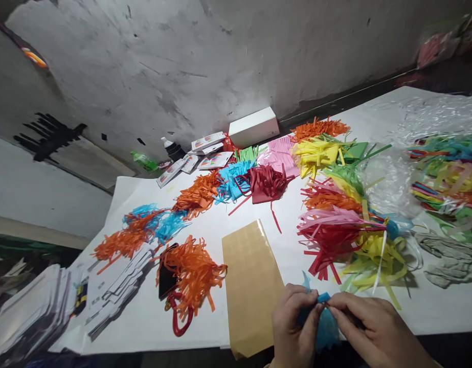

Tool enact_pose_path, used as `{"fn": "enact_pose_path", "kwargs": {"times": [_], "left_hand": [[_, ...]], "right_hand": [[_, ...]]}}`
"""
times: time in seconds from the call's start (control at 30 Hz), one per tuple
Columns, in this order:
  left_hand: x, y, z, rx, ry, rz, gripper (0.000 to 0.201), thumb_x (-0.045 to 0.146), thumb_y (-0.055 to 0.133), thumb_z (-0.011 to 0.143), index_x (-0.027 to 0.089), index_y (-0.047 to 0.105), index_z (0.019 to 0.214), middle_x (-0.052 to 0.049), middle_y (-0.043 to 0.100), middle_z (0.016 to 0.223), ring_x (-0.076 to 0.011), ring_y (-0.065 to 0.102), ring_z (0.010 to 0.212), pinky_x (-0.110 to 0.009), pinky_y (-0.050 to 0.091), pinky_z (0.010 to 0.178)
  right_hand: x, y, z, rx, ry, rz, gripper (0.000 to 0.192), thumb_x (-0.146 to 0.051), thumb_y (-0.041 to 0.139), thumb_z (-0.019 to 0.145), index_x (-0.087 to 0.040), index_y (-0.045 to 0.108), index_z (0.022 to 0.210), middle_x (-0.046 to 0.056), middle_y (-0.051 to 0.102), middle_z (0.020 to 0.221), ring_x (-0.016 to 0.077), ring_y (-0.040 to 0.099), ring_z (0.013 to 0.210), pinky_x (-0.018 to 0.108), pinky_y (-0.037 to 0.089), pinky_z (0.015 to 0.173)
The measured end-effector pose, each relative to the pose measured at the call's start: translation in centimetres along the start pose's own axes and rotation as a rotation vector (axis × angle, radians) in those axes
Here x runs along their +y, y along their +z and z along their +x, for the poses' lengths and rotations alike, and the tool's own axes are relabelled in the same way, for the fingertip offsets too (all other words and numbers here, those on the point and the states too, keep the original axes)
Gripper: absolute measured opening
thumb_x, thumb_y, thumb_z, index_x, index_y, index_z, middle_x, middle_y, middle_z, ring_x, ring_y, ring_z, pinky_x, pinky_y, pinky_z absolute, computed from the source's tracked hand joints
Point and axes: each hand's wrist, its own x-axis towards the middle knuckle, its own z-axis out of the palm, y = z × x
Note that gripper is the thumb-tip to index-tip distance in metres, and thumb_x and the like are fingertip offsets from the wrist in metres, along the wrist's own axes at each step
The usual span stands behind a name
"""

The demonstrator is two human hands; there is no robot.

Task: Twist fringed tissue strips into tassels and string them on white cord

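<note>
At the table's front edge, my left hand (295, 322) and my right hand (368, 324) are close together, fingertips pinched on a blue paper tassel (328, 329). Its rolled top sticks up between the fingertips, and part of it is hidden behind my left hand. Just left of my hands lies a tan rectangular sheet (253, 286). Beyond them is a bunch of pink and red tassels (331, 230), with a yellow tassel (385, 260) on its near side. An orange fringed tassel (195, 273) rests left of the tan sheet, partly over a dark phone-like slab (166, 273).
White paper covers the table (205, 322). A white box (254, 127) and flat printed packets (208, 140) stand against the wall. Clear plastic bags (431, 120) and a grey glove (450, 258) lie at right. White card stacks (120, 286) sit at left, beyond a red loop (180, 319).
</note>
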Motion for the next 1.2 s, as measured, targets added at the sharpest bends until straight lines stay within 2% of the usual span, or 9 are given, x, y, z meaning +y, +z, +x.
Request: {"fn": "enact_pose_path", "kwargs": {"times": [0.13, 0.23, 0.3, 0.53, 0.7, 0.83, 0.97, 1.07, 1.2], "left_hand": [[0.4, -0.2, 0.2, -0.033, 0.12, 0.072, 0.017, 0.012, 0.068, 0.089, 0.024, 0.076, 0.098, -0.006, 0.068, 0.083, -0.0182, 0.065, 0.075, -0.026, 0.051, 0.067], [0.6, -0.4, 0.4, -0.055, 0.189, 0.095, 0.024, 0.009, 0.067, 0.089, 0.026, 0.075, 0.104, -0.007, 0.069, 0.085, -0.0185, 0.065, 0.077, -0.027, 0.051, 0.067], [0.8, -0.5, 0.6, -0.085, 0.205, 0.097, 0.026, 0.009, 0.067, 0.089, 0.026, 0.074, 0.106, -0.007, 0.07, 0.086, -0.019, 0.066, 0.078, -0.028, 0.052, 0.068], [0.4, -0.7, 0.1, -0.089, -0.032, -0.068, 0.01, 0.027, 0.067, 0.093, 0.023, 0.075, 0.098, -0.007, 0.072, 0.085, -0.0194, 0.065, 0.079, -0.029, 0.051, 0.074], [-1.0, -0.4, -0.8, -0.024, -0.243, -0.21, 0.02, 0.04, 0.071, 0.09, 0.021, 0.075, 0.091, -0.006, 0.071, 0.085, -0.0187, 0.064, 0.078, -0.027, 0.049, 0.073], [-0.5, -0.5, -0.4, -0.079, -0.077, -0.132, 0.008, 0.029, 0.071, 0.091, 0.024, 0.076, 0.094, -0.005, 0.072, 0.084, -0.0191, 0.066, 0.079, -0.028, 0.051, 0.075], [0.4, -0.8, 0.0, -0.125, 0.119, 0.063, 0.02, 0.017, 0.066, 0.092, 0.027, 0.077, 0.105, -0.008, 0.072, 0.085, -0.0206, 0.067, 0.078, -0.03, 0.052, 0.071], [0.3, -0.4, -0.4, -0.122, 0.155, 0.211, 0.023, 0.017, 0.062, 0.094, 0.025, 0.077, 0.109, -0.012, 0.072, 0.086, -0.0233, 0.066, 0.079, -0.033, 0.052, 0.07], [-0.9, 0.9, -1.0, -0.149, 0.133, 0.256, 0.022, 0.022, 0.06, 0.095, 0.02, 0.076, 0.109, -0.017, 0.074, 0.09, -0.0272, 0.068, 0.083, -0.039, 0.054, 0.073]], "right_hand": [[0.7, 0.5, -0.1, -0.054, 0.262, 0.281, 0.025, -0.044, 0.052, 0.101, -0.025, 0.067, 0.109, -0.004, 0.068, 0.069, 0.0118, 0.066, 0.054, 0.019, 0.053, 0.055], [0.8, 1.1, -0.2, -0.138, 0.5, 0.572, 0.05, -0.058, 0.055, 0.097, -0.021, 0.058, 0.13, -0.004, 0.067, 0.068, 0.0102, 0.059, 0.043, 0.019, 0.046, 0.043], [0.8, 1.4, -0.1, -0.152, 0.54, 0.683, 0.057, -0.063, 0.058, 0.093, -0.019, 0.06, 0.128, -0.001, 0.068, 0.071, 0.0102, 0.058, 0.041, 0.018, 0.044, 0.04], [0.4, 0.3, 1.1, 0.048, 0.23, 0.302, 0.027, -0.046, 0.063, 0.092, -0.026, 0.076, 0.105, -0.004, 0.068, 0.06, 0.0108, 0.061, 0.043, 0.018, 0.054, 0.052], [0.2, -0.1, 1.2, -0.085, 0.302, 0.37, 0.034, -0.05, 0.059, 0.095, -0.023, 0.074, 0.111, -0.004, 0.066, 0.057, 0.0115, 0.062, 0.044, 0.017, 0.052, 0.048], [0.2, 0.6, 0.9, -0.136, 0.458, 0.61, 0.052, -0.063, 0.06, 0.091, -0.018, 0.069, 0.116, -0.003, 0.065, 0.061, 0.0101, 0.058, 0.04, 0.017, 0.045, 0.042], [0.2, 1.0, 0.6, -0.19, 0.482, 0.689, 0.051, -0.063, 0.058, 0.092, -0.018, 0.067, 0.115, -0.002, 0.066, 0.066, 0.0094, 0.058, 0.041, 0.017, 0.043, 0.042], [0.9, 0.7, 0.5, -0.119, 0.314, 0.426, 0.032, -0.051, 0.055, 0.099, -0.023, 0.069, 0.105, -0.002, 0.066, 0.069, 0.0123, 0.064, 0.052, 0.018, 0.05, 0.048], [3.3, 0.7, 0.5, 0.235, -0.019, 0.033, 0.026, -0.048, 0.059, 0.096, -0.026, 0.071, 0.09, 0.005, 0.073, 0.097, 0.0205, 0.073, 0.087, 0.024, 0.06, 0.073]]}}
